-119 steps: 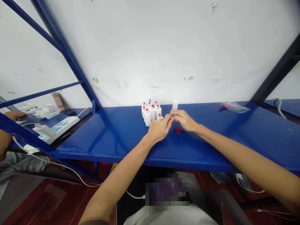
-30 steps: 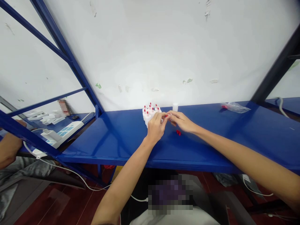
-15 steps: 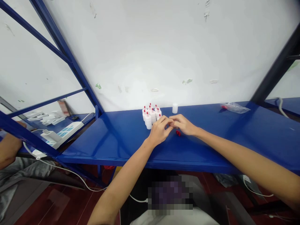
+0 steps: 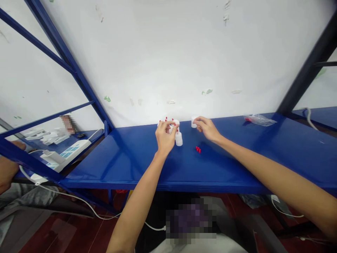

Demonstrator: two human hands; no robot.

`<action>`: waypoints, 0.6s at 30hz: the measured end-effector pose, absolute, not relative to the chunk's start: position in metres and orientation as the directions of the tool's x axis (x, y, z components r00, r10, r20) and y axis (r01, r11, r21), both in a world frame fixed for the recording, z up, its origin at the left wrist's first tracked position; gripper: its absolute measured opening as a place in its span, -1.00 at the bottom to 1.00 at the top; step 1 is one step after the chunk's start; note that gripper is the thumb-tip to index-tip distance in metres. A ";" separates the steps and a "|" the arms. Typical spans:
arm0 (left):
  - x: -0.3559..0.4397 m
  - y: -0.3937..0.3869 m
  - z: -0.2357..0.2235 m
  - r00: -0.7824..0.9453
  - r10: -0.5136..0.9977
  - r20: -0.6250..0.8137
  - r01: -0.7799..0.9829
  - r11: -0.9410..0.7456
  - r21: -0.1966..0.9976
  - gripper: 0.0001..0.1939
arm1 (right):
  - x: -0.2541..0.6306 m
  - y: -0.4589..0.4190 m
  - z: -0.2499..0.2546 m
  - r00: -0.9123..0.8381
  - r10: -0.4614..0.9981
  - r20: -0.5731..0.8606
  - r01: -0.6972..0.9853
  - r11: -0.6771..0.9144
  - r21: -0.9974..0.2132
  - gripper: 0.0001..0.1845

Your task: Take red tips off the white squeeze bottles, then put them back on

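My left hand [image 4: 164, 136] is curled over a cluster of small white bottles with red caps [image 4: 170, 123] near the back of the blue shelf [image 4: 126, 158], fingers closed around one of them. One capped white bottle [image 4: 179, 139] stands alone just right of that hand. My right hand [image 4: 207, 128] reaches to the back of the shelf and pinches an uncapped white bottle [image 4: 193, 122]. A few loose red caps [image 4: 198, 149] lie on the shelf between and in front of my hands.
A clear plastic bag [image 4: 259, 120] lies at the back right. A black post [image 4: 305, 66] rises at right, blue braces [image 4: 71, 63] at left. On the left shelf sit a white power strip [image 4: 70, 149] and papers; another person's arm [image 4: 6, 170] shows at far left.
My hands have parted from the middle. The left moved back onto the bottle cluster and a capped bottle now stands alone; the right reached back to the uncapped bottle.
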State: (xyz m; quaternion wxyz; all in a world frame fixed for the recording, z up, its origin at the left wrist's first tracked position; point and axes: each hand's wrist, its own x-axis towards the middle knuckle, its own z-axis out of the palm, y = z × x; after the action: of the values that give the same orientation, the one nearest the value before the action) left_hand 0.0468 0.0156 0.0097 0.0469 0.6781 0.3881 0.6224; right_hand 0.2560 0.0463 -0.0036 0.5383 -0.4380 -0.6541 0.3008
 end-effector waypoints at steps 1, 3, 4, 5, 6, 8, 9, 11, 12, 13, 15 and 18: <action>0.045 0.018 0.012 -0.092 0.620 0.779 0.473 -0.661 0.582 -0.79 | 0.262 0.052 -0.005 0.058 0.906 0.418 0.309 0.382 -0.871 -0.76; 0.044 0.021 0.014 -0.074 0.693 0.717 0.484 -0.604 0.633 -0.75 | 0.273 0.062 -0.007 0.204 0.900 0.386 0.402 0.283 -0.871 -0.77; 0.045 0.021 0.014 -0.053 0.719 0.693 0.498 -0.582 0.642 -0.73 | 0.278 0.067 -0.009 0.257 0.890 0.376 0.432 0.242 -0.869 -0.77; 0.045 0.020 0.014 -0.034 0.735 0.678 0.519 -0.566 0.640 -0.71 | 0.281 0.071 -0.011 0.292 0.884 0.366 0.452 0.209 -0.867 -0.78; 0.046 0.019 0.013 -0.019 0.741 0.672 0.546 -0.555 0.628 -0.71 | 0.282 0.075 -0.013 0.313 0.882 0.353 0.463 0.183 -0.867 -0.78; 0.048 0.018 0.011 0.014 0.746 0.665 0.606 -0.536 0.588 -0.71 | 0.284 0.085 -0.017 0.316 0.890 0.328 0.475 0.151 -0.867 -0.75; 0.048 0.017 0.010 0.034 0.751 0.659 0.636 -0.525 0.566 -0.72 | 0.284 0.091 -0.019 0.300 0.897 0.323 0.487 0.147 -0.861 -0.72; 0.048 0.018 0.007 0.080 0.764 0.641 0.681 -0.511 0.524 -0.71 | 0.283 0.102 -0.023 0.264 0.905 0.335 0.517 0.160 -0.841 -0.63; 0.048 0.019 0.006 0.097 0.768 0.632 0.693 -0.508 0.511 -0.70 | 0.283 0.107 -0.025 0.254 0.907 0.336 0.524 0.163 -0.836 -0.60; 0.048 0.020 0.005 0.106 0.772 0.627 0.698 -0.507 0.506 -0.69 | 0.282 0.112 -0.026 0.249 0.911 0.330 0.522 0.161 -0.838 -0.56; 0.047 0.019 0.004 0.106 0.773 0.625 0.695 -0.507 0.509 -0.66 | 0.278 0.122 -0.028 0.255 0.921 0.296 0.488 0.142 -0.861 -0.49; 0.049 0.012 0.003 0.095 0.744 0.661 0.682 -0.532 0.502 -0.66 | 0.272 0.136 -0.028 0.236 0.941 0.242 0.391 0.136 -0.910 -0.34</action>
State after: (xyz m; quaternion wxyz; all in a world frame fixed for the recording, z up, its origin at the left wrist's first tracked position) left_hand 0.0486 0.0117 0.0027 0.0333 0.7392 0.4824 0.4688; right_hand 0.2719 0.1358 -0.0285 0.5089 -0.5993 -0.5557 0.2701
